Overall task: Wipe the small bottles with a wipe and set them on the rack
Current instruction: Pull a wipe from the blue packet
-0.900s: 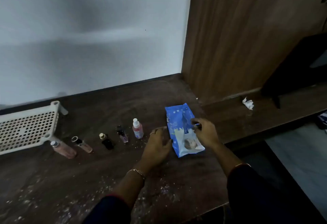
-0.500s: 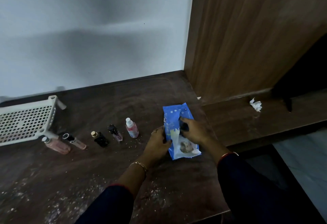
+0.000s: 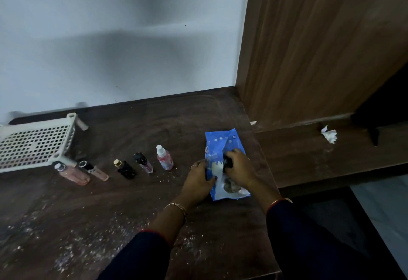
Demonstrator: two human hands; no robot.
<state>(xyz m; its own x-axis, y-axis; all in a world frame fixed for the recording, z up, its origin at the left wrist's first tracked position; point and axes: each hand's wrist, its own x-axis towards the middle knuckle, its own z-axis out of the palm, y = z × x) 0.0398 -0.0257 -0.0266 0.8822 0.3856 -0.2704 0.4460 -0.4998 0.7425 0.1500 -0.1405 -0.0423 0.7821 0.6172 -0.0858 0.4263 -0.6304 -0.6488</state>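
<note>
A blue pack of wipes (image 3: 218,145) lies on the dark wooden table (image 3: 132,202). My left hand (image 3: 199,181) holds the pack's left edge. My right hand (image 3: 239,168) rests on top of it, fingers curled at the opening, where a pale wipe (image 3: 216,167) shows. Left of the pack stands a row of small bottles: a white-capped pink one (image 3: 164,158), a dark-capped one (image 3: 143,162), a black one with a gold cap (image 3: 124,168), and two pinkish ones lying down (image 3: 95,170) (image 3: 72,173). The white perforated rack (image 3: 35,141) sits at the far left.
A brown wooden panel (image 3: 309,47) rises at the right. Below it runs a lower wooden ledge (image 3: 309,156) with a crumpled white tissue (image 3: 330,135) on it. White crumbs or dust are scattered over the near part of the table. A grey wall stands behind.
My left hand moved right onto the pack's left edge. My right hand slid from the pack's right edge to the top of the opening.
</note>
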